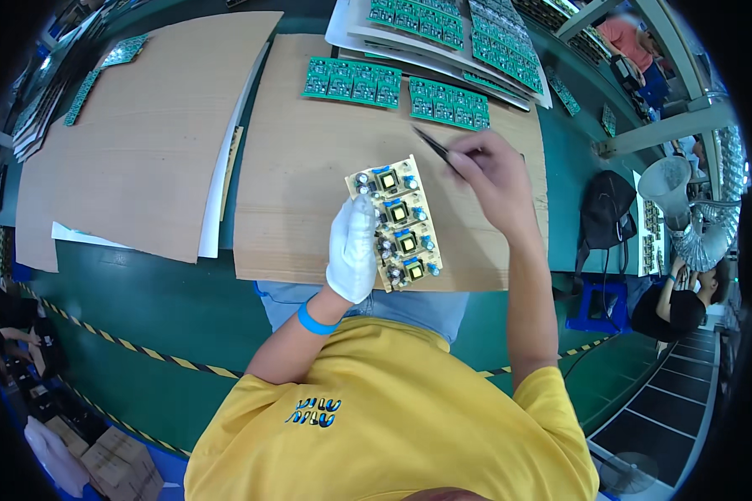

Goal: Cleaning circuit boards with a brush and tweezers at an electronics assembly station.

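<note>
My left hand (353, 249), in a white glove, grips the left edge of a tan circuit board panel (427, 219). The panel carries several repeated groups of parts, with yellow-cored transformers and blue capacitors. It is held tilted above the cardboard sheet (309, 150) near my lap. My bare right hand (491, 171) is closed around dark tweezers (430, 144), whose tip points up and left, apart from the panel. Beyond the tip lie two green circuit board panels, one at the left (352, 82) and one at the right (449, 103).
White sheets (351, 37) stacked with more green panels (418, 21) stand at the far side. Another cardboard sheet (142, 142) lies to the left. At the right are a black backpack (606, 213), a flexible duct (698, 238) and a seated person (673, 305).
</note>
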`<state>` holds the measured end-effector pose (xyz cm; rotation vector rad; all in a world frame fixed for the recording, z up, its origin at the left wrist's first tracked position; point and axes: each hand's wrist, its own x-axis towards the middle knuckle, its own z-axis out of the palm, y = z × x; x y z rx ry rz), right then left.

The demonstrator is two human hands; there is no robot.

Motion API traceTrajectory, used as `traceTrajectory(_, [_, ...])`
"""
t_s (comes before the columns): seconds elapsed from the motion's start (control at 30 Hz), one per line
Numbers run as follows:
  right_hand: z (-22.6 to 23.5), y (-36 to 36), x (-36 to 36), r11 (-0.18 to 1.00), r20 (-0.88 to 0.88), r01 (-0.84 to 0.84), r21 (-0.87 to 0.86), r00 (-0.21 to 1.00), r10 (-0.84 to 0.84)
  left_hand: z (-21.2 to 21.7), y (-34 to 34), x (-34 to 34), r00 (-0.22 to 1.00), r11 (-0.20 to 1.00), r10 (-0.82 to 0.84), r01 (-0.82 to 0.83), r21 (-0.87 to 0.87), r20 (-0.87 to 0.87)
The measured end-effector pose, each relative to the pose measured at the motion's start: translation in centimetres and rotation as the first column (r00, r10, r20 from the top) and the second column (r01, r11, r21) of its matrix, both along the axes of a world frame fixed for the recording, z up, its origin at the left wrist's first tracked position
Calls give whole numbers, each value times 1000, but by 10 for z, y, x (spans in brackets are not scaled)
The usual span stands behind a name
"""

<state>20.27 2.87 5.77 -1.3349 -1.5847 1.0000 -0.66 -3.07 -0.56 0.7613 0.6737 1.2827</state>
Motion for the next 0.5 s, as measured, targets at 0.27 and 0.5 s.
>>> traceTrajectory(0.27, [36,-62,-8,976,486,-56,210,873,-54,-1,12,4,995,999,35,-33,28,-89])
traceTrajectory(0.5, [46,-72,-34,861,826,-361,357,553,-111,-14,6,7,951,973,169,-119,196,-259])
